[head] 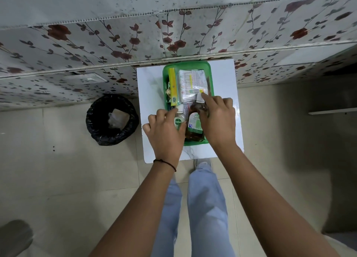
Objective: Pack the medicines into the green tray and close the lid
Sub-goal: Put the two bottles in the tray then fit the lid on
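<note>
The green tray (186, 63) stands on a small white table (150, 86) and holds several medicines. A yellow tube (172, 85) lies along its left side and a clear packet of cotton swabs (185, 83) fills the far half. In the near half lie a small Dettol bottle (178, 119) and a brown bottle (195, 125) with a white cap. My left hand (166, 130) rests on the Dettol bottle with its fingers curled around it. My right hand (217, 121) grips the brown bottle, its index finger on the cap. No lid is in view.
A round bin lined with a black bag (112, 119) stands on the floor left of the table. A wall with flowered panels (96, 44) runs right behind the table. My legs in light blue trousers (202, 198) are below the table's near edge.
</note>
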